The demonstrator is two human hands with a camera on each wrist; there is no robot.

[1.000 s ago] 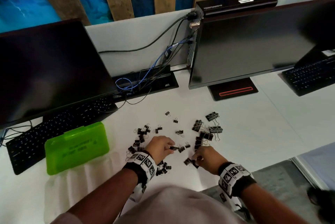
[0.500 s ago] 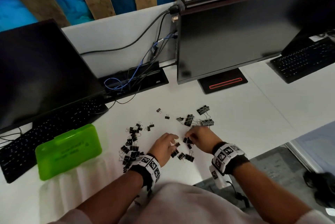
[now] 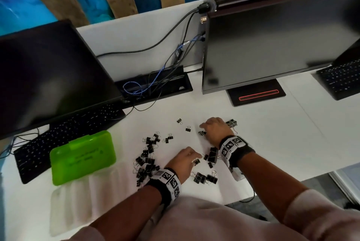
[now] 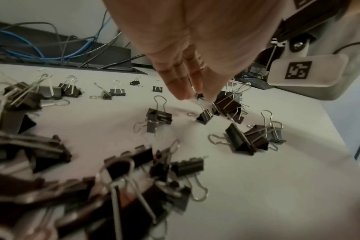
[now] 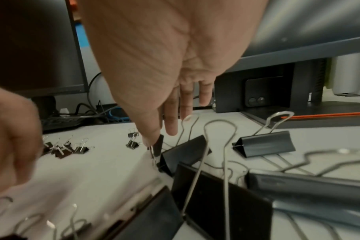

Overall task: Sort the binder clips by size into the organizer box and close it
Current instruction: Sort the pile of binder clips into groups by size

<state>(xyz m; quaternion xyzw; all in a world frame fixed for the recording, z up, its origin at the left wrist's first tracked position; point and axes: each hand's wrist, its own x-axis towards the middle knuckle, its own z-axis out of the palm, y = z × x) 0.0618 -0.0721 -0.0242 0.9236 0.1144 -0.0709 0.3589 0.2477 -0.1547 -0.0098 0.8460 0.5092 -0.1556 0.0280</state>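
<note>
Reaching palm-down over the scattered clips, the left hand [image 3: 184,160] has its fingers extended toward a small binder clip [image 4: 204,116], fingertips [image 4: 183,93] just at its wire handle; whether they actually pinch it cannot be told. The right hand [image 3: 215,128] lies farther out on the white desk [image 3: 282,139], fingers stretched loosely downward, thumb tip touching the wire of a large binder clip [image 5: 183,152] without a clear grasp. Black binder clips [image 3: 148,159] of mixed sizes lie spread around both hands, the densest heap beside the left wrist. The green organizer box [image 3: 82,157] sits shut to the left of that heap, overlapping a black keyboard [image 3: 64,133]. Two dark monitors [image 3: 272,43] stand behind.
</note>
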